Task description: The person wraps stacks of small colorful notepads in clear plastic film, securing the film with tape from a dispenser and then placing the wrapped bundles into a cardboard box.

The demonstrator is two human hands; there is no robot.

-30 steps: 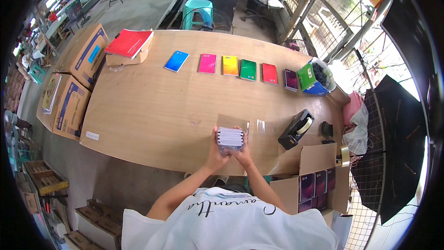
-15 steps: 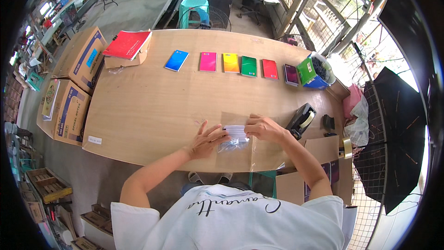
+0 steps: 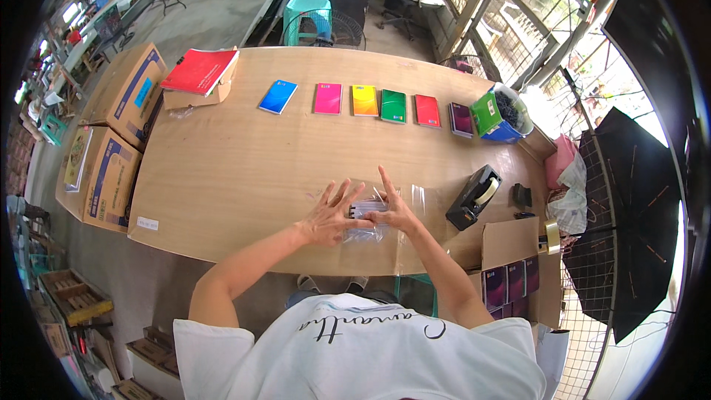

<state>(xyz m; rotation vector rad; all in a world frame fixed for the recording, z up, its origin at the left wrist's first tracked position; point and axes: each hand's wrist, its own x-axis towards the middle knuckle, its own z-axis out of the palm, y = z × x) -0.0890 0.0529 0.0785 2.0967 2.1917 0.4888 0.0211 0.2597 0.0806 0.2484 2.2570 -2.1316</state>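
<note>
A black tape dispenser (image 3: 474, 197) sits just right of my hands, and beyond it along the table's far side lie six small notebooks (image 3: 366, 100) in a row, with a green-and-blue box (image 3: 498, 115) at the row's right end. My left hand (image 3: 326, 216) and right hand (image 3: 392, 211) lie flat, fingers spread, pressing a clear-wrapped packet (image 3: 366, 216) onto the wooden table (image 3: 222, 170) near its front edge. Cardboard cartons (image 3: 111, 141) stand off the table's left end on concrete floor.
</note>
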